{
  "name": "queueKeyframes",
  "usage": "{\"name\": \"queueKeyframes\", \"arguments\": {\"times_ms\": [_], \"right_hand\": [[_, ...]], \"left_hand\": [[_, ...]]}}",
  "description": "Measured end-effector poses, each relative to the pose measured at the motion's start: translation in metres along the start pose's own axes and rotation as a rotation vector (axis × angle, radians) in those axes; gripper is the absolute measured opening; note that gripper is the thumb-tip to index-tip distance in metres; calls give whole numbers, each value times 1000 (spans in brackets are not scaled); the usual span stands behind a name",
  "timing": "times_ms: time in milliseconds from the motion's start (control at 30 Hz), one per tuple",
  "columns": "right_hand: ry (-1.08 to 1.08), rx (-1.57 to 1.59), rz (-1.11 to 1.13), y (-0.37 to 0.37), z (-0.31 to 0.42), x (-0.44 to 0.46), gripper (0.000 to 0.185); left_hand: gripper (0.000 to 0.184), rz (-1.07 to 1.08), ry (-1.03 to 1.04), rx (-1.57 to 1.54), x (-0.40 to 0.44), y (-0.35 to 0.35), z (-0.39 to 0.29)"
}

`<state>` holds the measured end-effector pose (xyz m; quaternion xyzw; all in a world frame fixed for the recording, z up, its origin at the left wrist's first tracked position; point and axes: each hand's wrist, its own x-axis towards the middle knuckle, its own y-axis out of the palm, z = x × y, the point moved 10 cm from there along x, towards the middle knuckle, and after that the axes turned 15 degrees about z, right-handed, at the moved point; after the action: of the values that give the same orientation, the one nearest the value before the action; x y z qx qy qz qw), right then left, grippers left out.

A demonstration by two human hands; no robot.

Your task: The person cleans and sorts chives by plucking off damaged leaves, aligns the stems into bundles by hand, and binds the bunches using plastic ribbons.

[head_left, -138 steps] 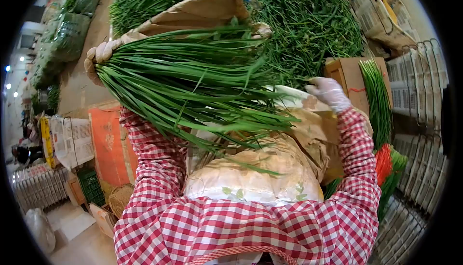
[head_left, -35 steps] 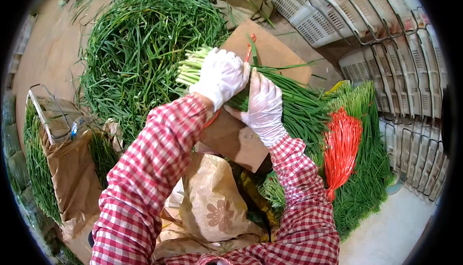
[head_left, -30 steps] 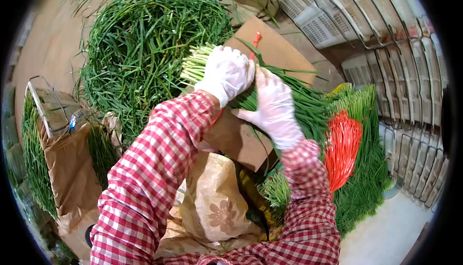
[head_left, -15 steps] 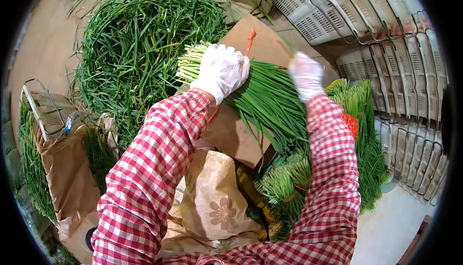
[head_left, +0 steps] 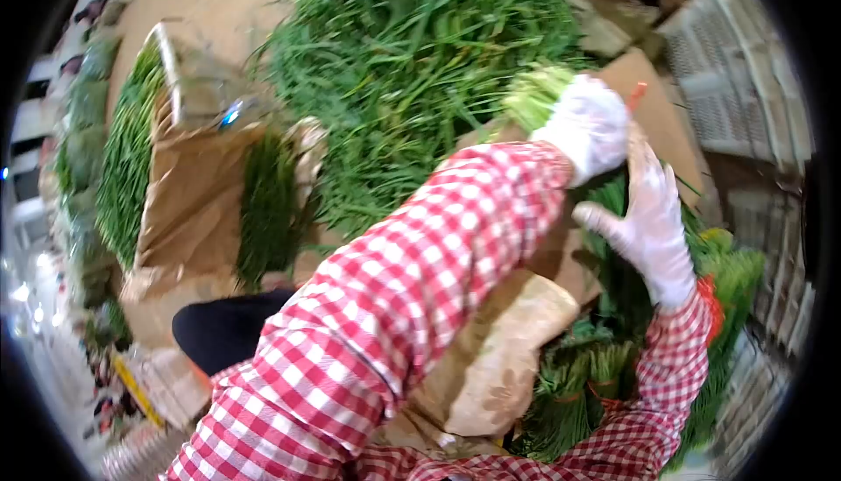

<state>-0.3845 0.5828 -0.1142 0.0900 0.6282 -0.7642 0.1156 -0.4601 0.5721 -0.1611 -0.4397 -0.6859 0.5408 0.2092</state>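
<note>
My left hand (head_left: 600,126), in a white glove, is closed around a bunch of garlic chives (head_left: 536,97). Pale cut stem ends stick out to its left, and green leaves run down to the right, partly hidden. Just right of it, my gloved right hand (head_left: 653,222) is over the leaves with its thumb spread from outstretched fingers; nothing shows in its grip. Under the bunch lies a cardboard sheet (head_left: 638,69). A red tie (head_left: 638,93) shows above the fingertips of my right hand.
A large heap of loose green leaves (head_left: 420,60) lies beyond my left arm. On the left stands a paper-lined crate (head_left: 188,209) with chives. Tied bundles (head_left: 604,367) sit below my right hand, more chives (head_left: 731,279) on the right. White plastic crates (head_left: 736,78) line the right side.
The view has swung left, so everything appears further right. My right hand has come from the leaves' far side to beside my left hand, its fingers now spread. My left hand keeps its hold.
</note>
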Motion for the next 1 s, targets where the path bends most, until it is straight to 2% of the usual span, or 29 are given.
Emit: {"name": "queueKeyframes", "arguments": {"times_ms": [33,67,167,233,267,300,367,400,433,467,500,567,600,633,667,700,767,800,833,867,900,933,967,1000], "right_hand": [[-6,-145,-66,20,11,2,109],[-14,-140,-126,27,4,4,117],[66,-34,-257,41,-22,7,116],[25,21,-325,39,-18,6,116],[75,-39,-303,35,-19,4,117],[49,-81,-329,36,-18,1,117],[91,-40,-312,37,-17,2,107],[132,-118,-304,46,-28,2,105],[125,-171,-353,47,-29,-3,99],[65,-125,-308,63,-48,2,95],[3,-79,-269,76,-64,11,91],[17,-240,-294,63,-46,14,91],[25,-320,-308,57,-36,16,91],[100,-233,-330,38,-16,7,94],[124,-215,-297,40,-21,9,100],[146,-206,-269,39,-21,9,102],[189,-292,-222,40,-24,14,107],[181,-308,-237,35,-15,10,107],[285,-343,-128,37,-16,10,110],[389,-374,-27,35,-18,11,113],[381,-390,-48,23,-7,8,113],[506,-381,105,26,-11,5,115],[621,-366,261,32,-15,6,116],[687,-379,320,35,-29,14,118]], "left_hand": [[23,-71,1,23,3,3,3],[24,-76,2,20,3,3,4],[28,-109,26,71,2,2,-5],[28,-177,17,85,1,1,-6],[27,-197,36,38,-1,-6,-8],[28,-305,14,94,-5,-10,-9],[31,-90,82,-28,7,4,-8],[31,-94,59,-30,1,4,-8],[34,-289,111,-58,-17,-10,-13],[39,-488,159,-77,-39,-20,-18],[44,-505,225,-224,-59,-21,-21],[37,-488,270,-365,-142,-51,-20],[35,-412,210,-447,-182,-47,-5],[33,-341,156,-533,-219,-35,8],[29,-540,13,-550,-259,0,34],[25,-789,62,-57,-343,-24,16],[22,-508,-328,-428,-408,43,61],[23,-367,-493,-537,-447,74,70],[26,-201,-635,-566,-478,108,69],[31,-117,-596,-499,-495,133,55],[36,-33,-558,-429,-505,160,38],[44,-70,-624,-298,-519,159,19],[44,-91,-641,-299,-526,163,19],[47,55,-564,-325,-522,162,9]]}}
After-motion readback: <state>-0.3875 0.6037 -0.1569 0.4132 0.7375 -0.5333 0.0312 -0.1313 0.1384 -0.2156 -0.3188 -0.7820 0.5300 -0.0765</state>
